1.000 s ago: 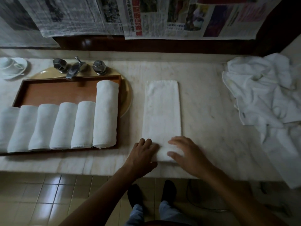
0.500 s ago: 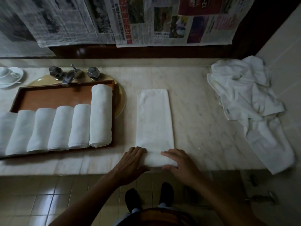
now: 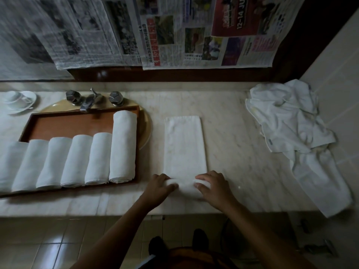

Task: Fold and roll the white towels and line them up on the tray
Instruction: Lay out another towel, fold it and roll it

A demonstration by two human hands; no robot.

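A white towel (image 3: 184, 144), folded into a long strip, lies on the marble counter with its near end rolled into a small roll. My left hand (image 3: 158, 188) grips the left end of that roll and my right hand (image 3: 213, 188) grips the right end, fingers curled over it. To the left, a brown wooden tray (image 3: 73, 123) holds several rolled white towels (image 3: 77, 160) side by side; the rightmost roll (image 3: 123, 145) is longer than the others.
A heap of loose white towels (image 3: 291, 129) lies at the counter's right end and hangs over the front edge. Behind the tray are a metal tap (image 3: 91, 100) over a yellow basin and a white cup on a saucer (image 3: 18, 100). Newspapers hang on the wall.
My hands have curled the towel's near end up into a small roll; before, they lay flatter on that end. The camera view has shifted slightly.
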